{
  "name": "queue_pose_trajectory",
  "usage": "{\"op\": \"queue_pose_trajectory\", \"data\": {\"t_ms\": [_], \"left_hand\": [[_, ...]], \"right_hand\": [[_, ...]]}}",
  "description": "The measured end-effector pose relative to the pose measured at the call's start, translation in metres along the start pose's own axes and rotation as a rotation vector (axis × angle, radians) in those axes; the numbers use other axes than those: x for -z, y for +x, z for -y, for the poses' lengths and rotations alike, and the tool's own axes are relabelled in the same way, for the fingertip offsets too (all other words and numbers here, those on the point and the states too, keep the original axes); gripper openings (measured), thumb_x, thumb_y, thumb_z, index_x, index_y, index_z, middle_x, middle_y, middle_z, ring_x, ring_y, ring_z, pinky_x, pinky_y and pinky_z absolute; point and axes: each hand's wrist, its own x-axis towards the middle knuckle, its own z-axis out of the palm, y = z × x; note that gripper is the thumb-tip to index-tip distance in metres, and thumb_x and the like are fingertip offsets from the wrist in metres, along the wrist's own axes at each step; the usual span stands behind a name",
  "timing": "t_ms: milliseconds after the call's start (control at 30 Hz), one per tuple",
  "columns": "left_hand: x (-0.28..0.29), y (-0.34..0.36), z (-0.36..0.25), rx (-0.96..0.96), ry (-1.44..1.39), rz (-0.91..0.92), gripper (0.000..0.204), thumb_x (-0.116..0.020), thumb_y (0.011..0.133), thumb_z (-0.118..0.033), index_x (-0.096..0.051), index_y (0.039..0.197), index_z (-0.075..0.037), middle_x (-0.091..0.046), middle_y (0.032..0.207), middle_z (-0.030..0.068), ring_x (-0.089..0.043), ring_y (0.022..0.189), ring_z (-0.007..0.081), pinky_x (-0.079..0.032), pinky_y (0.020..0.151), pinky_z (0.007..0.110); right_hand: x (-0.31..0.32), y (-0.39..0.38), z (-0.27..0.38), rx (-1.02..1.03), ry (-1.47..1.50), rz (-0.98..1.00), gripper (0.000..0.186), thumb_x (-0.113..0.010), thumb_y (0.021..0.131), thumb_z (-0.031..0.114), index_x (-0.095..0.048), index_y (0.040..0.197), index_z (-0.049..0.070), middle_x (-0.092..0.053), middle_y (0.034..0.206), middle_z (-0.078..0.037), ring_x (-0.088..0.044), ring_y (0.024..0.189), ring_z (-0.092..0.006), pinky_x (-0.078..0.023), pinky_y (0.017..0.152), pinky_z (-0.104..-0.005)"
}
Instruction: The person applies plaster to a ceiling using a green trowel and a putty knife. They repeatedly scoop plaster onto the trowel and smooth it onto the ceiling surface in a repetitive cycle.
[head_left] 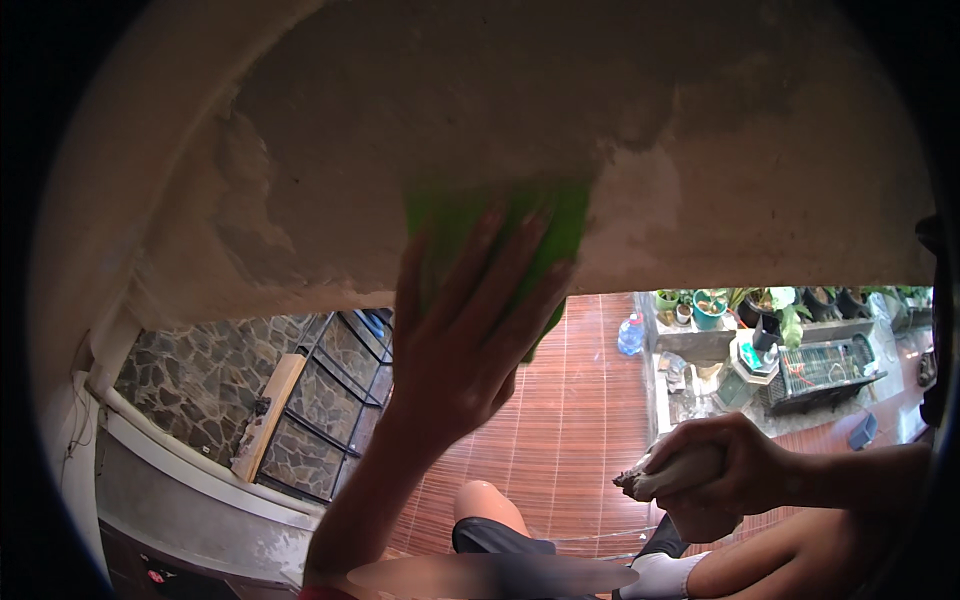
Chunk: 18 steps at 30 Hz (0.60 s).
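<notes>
The left fingers (468, 265) are lying spread over a green pad (562, 225) that is sitting, blurred, at the patchy plaster (400, 100) above them; I cannot tell whether they are gripping its edge. Lower and rightward, the right fingers (690, 432) are curling around a greyish lump (680, 473) with a dark tip. A bare knee (490, 503) is showing below the left fingers. Past both sets of fingers, a reddish floor (590, 400) is stretching away. Beyond the right fingers, potted plants (709, 310) are standing near a black crate (822, 375).
</notes>
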Motion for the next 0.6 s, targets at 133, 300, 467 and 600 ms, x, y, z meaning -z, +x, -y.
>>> {"op": "queue_pose_trajectory", "data": {"t_ms": [133,300,467,600], "left_hand": [[0.031,-0.029,-0.045,0.833,-0.893,-0.662,0.044,-0.05,0.098,-0.026,-0.048,0.13,0.005,-0.057,0.125,0.0177,-0.053,0.119,0.0295,-0.04,0.103,0.044],[0.048,-0.066,-0.099,1.477,-1.2,-0.973,0.039,-0.049,0.099,-0.023,-0.049,0.126,0.005,-0.059,0.118,0.015,-0.057,0.109,0.0261,-0.046,0.097,0.039],[0.037,-0.094,-0.128,1.683,-1.953,-0.886,0.035,-0.044,0.101,-0.019,-0.052,0.124,0.006,-0.061,0.116,0.0177,-0.062,0.103,0.0239,-0.051,0.089,0.035],[0.037,-0.104,-0.149,1.907,-2.171,-0.695,0.036,-0.045,0.099,-0.02,-0.053,0.119,0.008,-0.063,0.11,0.0202,-0.066,0.096,0.0263,-0.056,0.082,0.038]], "right_hand": [[0.004,-0.009,0.009,-0.136,0.225,0.031,0.033,-0.075,0.077,0.002,-0.064,0.108,0.002,-0.067,0.093,-0.008,-0.063,0.082,-0.0124,-0.054,0.072,-0.0277],[0.008,-0.011,0.003,-0.006,0.195,-0.052,0.034,-0.073,0.078,-0.001,-0.06,0.11,-0.002,-0.066,0.094,-0.009,-0.063,0.078,-0.0122,-0.055,0.067,-0.0275],[0.019,-0.009,-0.008,0.105,-0.013,-0.042,0.041,-0.077,0.077,0.013,-0.059,0.11,-0.003,-0.066,0.102,-0.012,-0.064,0.092,-0.0156,-0.054,0.081,-0.031],[0.02,-0.012,-0.01,-0.035,0.093,-0.04,0.053,-0.077,0.074,0.029,-0.057,0.111,-0.003,-0.064,0.105,-0.013,-0.063,0.096,-0.0171,-0.051,0.084,-0.0313]]}}
